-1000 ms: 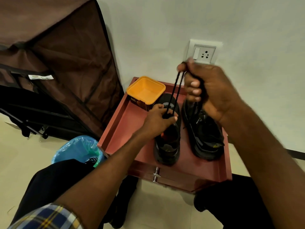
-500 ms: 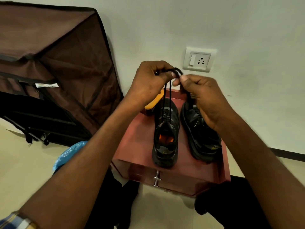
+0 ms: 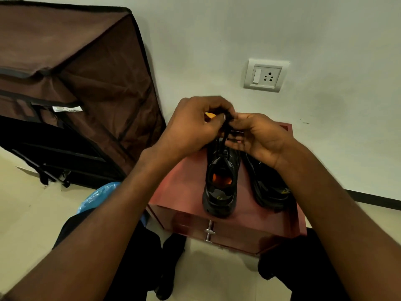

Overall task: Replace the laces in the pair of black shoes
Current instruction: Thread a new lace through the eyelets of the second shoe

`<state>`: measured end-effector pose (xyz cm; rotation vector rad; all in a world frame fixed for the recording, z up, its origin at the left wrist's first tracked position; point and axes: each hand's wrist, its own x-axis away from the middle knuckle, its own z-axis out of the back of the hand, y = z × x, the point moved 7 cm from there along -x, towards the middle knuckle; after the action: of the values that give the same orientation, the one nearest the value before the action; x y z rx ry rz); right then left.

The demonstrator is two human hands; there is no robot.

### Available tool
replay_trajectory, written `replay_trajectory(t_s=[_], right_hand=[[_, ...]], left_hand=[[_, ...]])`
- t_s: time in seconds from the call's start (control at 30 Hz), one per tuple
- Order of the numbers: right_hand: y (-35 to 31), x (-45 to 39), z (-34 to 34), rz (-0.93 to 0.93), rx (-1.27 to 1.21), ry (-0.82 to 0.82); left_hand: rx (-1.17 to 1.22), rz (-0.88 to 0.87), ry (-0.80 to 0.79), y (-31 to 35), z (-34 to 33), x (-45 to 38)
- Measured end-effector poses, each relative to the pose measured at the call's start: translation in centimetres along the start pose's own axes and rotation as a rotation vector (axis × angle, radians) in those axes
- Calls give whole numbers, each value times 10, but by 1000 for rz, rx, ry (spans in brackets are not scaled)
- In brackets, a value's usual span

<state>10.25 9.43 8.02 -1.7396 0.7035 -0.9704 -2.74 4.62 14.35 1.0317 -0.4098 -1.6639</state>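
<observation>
A black lace (image 3: 225, 129) rises from the left shoe (image 3: 220, 181) at frame centre, pinched by both the left hand (image 3: 195, 127) and right hand (image 3: 258, 137) above it. The right shoe (image 3: 269, 185) stands beside it on a red drawer unit (image 3: 180, 192).

Two shoes (image 3: 221, 183) are sitting side by side on the bench (image 3: 184, 187). Wardrobe (image 3: 71, 88) is standing left of it, socket (image 3: 265, 76) sitting on the wall behind.
</observation>
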Motion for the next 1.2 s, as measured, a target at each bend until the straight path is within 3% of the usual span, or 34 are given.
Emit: replay_trajectory(t_s=[0.1, 0.2, 0.33, 0.43, 0.5, 0.57, 0.7, 0.87, 0.97, 1.03, 1.13, 1.2], right_hand=[[8, -2, 0, -128, -260, -77], [18, -3, 7, -171, -277, -24], [29, -1, 25, -70, -18, 181], [38, 6, 26, -70, 59, 175], [49, 6, 29, -93, 161, 179], [62, 4, 33, -105, 260, 196], [70, 1, 28, -79, 430, 175], [53, 2, 38, 34, 833, 169], [56, 7, 39, -26, 857, 56], [62, 7, 29, 2, 1027, -12], [71, 4, 15, 73, 1225, -28], [69, 0, 13, 110, 1256, 6]], left_hand=[[-222, -127, -60, -2, -8, 17], [-271, -170, -229, -15, -27, 32], [-148, -124, -342, -33, -40, 48], [172, 54, -269, -46, -35, 50], [256, 82, -157, -54, -29, 45], [212, 117, -153, -66, -34, 40], [32, 241, -508, -93, -84, 52], [-232, 208, -452, -106, -97, 53], [-266, 225, -439, -114, -93, 57], [-235, 243, -415, -114, -89, 61], [-83, 367, -340, -114, -74, 63], [-51, 575, -429, -127, -68, 74]])
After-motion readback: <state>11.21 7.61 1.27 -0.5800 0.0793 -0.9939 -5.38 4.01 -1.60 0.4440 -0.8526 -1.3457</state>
